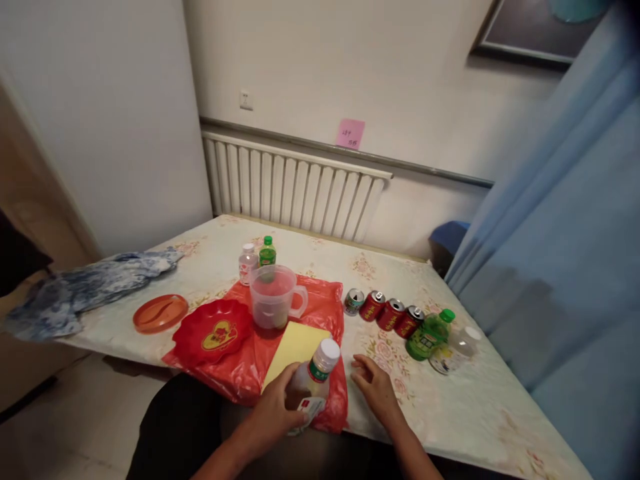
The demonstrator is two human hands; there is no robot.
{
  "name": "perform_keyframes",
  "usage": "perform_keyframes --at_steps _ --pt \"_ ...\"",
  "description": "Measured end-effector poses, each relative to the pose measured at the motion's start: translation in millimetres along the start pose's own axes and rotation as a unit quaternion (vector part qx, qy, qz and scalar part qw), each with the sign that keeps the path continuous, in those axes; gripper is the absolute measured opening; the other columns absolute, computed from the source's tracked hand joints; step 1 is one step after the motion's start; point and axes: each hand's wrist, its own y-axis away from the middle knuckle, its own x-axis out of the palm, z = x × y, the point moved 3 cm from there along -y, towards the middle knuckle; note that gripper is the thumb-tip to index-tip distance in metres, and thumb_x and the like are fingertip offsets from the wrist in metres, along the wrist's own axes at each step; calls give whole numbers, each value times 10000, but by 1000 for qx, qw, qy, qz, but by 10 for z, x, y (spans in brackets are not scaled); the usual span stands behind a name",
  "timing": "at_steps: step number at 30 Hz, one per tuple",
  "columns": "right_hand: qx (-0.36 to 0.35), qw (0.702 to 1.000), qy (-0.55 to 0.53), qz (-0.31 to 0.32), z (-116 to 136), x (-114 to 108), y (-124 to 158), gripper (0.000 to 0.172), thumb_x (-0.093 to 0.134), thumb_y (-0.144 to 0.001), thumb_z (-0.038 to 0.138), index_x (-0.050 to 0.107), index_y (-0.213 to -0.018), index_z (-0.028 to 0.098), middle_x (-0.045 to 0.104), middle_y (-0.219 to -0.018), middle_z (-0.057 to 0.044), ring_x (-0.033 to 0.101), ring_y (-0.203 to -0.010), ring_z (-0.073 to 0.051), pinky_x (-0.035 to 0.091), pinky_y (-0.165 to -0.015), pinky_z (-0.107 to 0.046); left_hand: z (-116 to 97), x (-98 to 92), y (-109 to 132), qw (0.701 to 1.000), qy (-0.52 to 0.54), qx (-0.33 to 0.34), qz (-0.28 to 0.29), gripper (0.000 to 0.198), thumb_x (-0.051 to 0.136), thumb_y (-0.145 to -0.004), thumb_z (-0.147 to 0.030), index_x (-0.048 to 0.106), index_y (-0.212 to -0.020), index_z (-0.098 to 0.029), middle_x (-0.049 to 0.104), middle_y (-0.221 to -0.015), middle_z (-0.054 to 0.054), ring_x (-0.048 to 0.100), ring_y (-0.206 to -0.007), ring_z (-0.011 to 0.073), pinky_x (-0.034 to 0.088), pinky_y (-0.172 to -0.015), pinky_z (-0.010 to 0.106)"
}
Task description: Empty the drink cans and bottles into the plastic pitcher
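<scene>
My left hand (275, 407) is wrapped round a clear plastic bottle (317, 380) with a white cap, tilted at the table's front edge. To its right, my right hand (375, 387) hovers low by the tablecloth, fingers apart and slightly curled, holding nothing. Beneath and behind the bottle lies a yellow sheet (295, 347) on a red plastic bag (323, 300). A clear measuring jug (273, 300) with a handle stands on the bag, some liquid in its bottom. Left of the jug sits a red scalloped plate (193, 333) with a gold heart print.
A small can (354, 302), several red cans (391, 314), a green bottle (429, 337) and a clear bottle (455, 350) line the right side. A white-capped bottle (247, 265) and green-capped bottle (267, 252) stand behind the jug. An orange lid (160, 313) and patterned cloth (110, 283) lie left.
</scene>
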Motion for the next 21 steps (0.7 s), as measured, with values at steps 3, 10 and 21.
perform_keyframes --at_steps 3,10,21 --pt "-6 991 101 -83 -477 -278 40 306 516 -797 272 681 -1030 162 753 -916 -103 711 -816 -245 570 -776 -375 -91 130 -247 1000 9 7 18 719 617 -545 -63 508 -1241 -212 637 -1242 36 572 -1165 255 421 -1028 344" --pt "-22 971 199 -134 -1030 -786 174 287 451 -873 273 657 -1031 150 701 -1006 -133 669 -932 -252 512 -844 -367 -88 591 -914 998 46 -6 50 704 638 -557 -82 476 -1231 -207 647 -1234 56 602 -1141 252 449 -1007 371" --pt "-12 938 300 -172 -1149 -823 149 189 417 -901 134 597 -878 187 603 -816 -47 590 -731 -177 400 -669 -263 -23 1318 -1918 998 37 27 51 667 663 -561 -121 476 -1198 -190 646 -1200 70 630 -1106 234 458 -1006 393"
